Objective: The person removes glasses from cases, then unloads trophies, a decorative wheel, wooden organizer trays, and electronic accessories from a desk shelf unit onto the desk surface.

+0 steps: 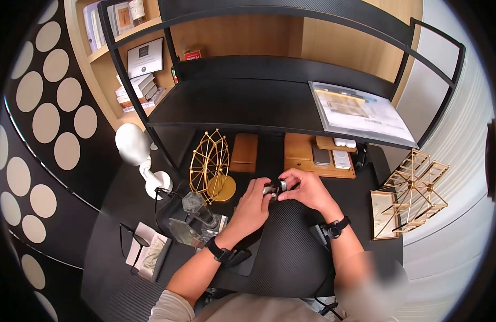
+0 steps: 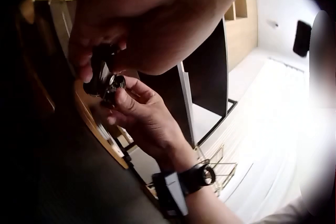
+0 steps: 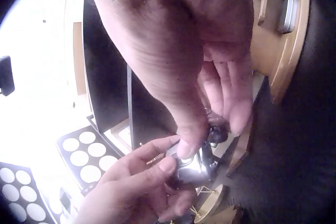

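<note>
Over the middle of the black desk, both hands hold a small shiny silver-and-black device in front of the body. My left hand pinches its silver, mirror-like part between thumb and fingers. At the other side, my right hand grips a darker end with thumb and fingertips. The left wrist view reveals a round opening with a metal rim between the two hands. Fingers cover much of the device, and I cannot tell whether it is one piece or two.
Close to the left forearm stand a crystal trophy and a gold wheel ornament. Glasses lie on a box at left, near a white lamp. Behind are a wooden organizer and black shelf; another gold ornament stands right.
</note>
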Demonstrator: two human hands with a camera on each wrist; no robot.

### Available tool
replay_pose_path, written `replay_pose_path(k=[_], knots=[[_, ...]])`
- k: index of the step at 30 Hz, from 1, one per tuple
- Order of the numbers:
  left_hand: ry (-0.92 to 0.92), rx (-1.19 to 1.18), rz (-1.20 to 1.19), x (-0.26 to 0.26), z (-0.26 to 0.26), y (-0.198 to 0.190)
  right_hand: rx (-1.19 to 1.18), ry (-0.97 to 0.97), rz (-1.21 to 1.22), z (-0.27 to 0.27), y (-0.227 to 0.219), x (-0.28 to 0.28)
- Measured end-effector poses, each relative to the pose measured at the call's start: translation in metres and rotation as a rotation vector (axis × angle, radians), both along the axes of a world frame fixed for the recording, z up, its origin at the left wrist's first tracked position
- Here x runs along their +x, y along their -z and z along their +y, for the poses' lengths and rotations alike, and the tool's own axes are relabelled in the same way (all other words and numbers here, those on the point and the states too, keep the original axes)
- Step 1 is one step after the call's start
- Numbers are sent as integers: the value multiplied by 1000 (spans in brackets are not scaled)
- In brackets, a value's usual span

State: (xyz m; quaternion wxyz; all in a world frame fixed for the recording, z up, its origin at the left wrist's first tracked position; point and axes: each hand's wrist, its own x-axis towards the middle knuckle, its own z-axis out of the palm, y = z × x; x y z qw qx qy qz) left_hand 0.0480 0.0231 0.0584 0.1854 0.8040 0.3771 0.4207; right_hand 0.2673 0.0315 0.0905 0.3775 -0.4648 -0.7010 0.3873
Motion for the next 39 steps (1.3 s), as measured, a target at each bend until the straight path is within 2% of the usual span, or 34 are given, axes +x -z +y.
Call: replay_pose_path(k=[1, 2, 4, 6, 8, 10, 12, 16, 20, 23, 27, 32, 36, 39], knots=[[-25, -207, 0, -1, -8, -17, 19, 68, -54, 2, 4, 1], [-28, -206, 7, -1, -9, -23, 39, 138, -108, 4, 8, 2], [-64, -262, 207, -3, -10, -28, -11, 133, -155, 7, 13, 6], [-101, -255, 257, -3, -7, -23, -63, 130, -204, 8, 20, 9], [-134, -246, 301, -5, 0, -12, 59, 39, -421, 8, 28, 12], [-142, -166, 345, -8, 6, 0, 53, 5, -443, 8, 32, 12], [-159, -186, 354, -8, 7, 4, 135, -41, -451, 7, 34, 10], [-211, -223, 309, -7, 4, 0, 62, -126, -525, 2, 24, 9], [-128, -212, 213, 1, -22, -33, -18, -164, -533, 2, 21, 16], [299, -392, 159, 5, -42, -39, -12, -170, -565, 0, 20, 23], [522, -517, 306, 8, -62, -42, -4, -300, -617, -8, 22, 20], [557, -561, 429, 2, -68, -35, 113, -352, -651, -31, 23, 0], [511, -544, 596, -5, -72, -46, 46, -446, -619, -35, 22, -11], [483, -555, 722, -12, -70, -47, -89, -559, -572, -36, 17, -20]])
